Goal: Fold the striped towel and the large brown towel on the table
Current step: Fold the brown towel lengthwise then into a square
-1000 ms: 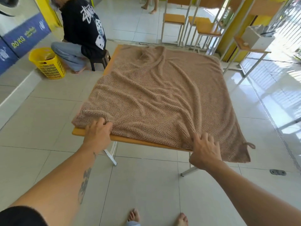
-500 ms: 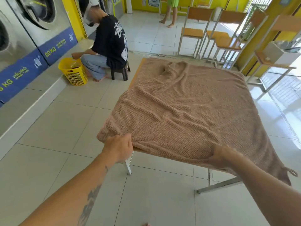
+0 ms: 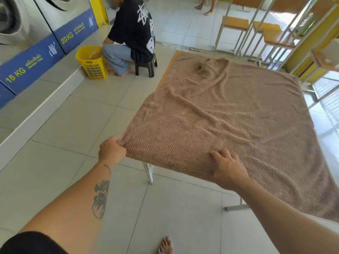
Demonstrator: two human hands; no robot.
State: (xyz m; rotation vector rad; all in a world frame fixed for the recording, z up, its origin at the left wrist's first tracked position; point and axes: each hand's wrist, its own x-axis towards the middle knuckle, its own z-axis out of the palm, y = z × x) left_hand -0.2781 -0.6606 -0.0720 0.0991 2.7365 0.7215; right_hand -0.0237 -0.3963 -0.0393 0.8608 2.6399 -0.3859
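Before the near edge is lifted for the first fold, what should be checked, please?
1. The left grip pinches near left corner of the brown towel: ok.
2. The right grip lies on the near edge, thumb hidden; hold: cannot tell.
3. Towel spread flat: not ok, wrinkled, bunched at far edge.
4. Near right corner hangs off the table: not ok.
5. Place of the striped towel: cannot tell.

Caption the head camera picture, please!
Left hand and right hand grip the near edge of the brown towel covering the table.
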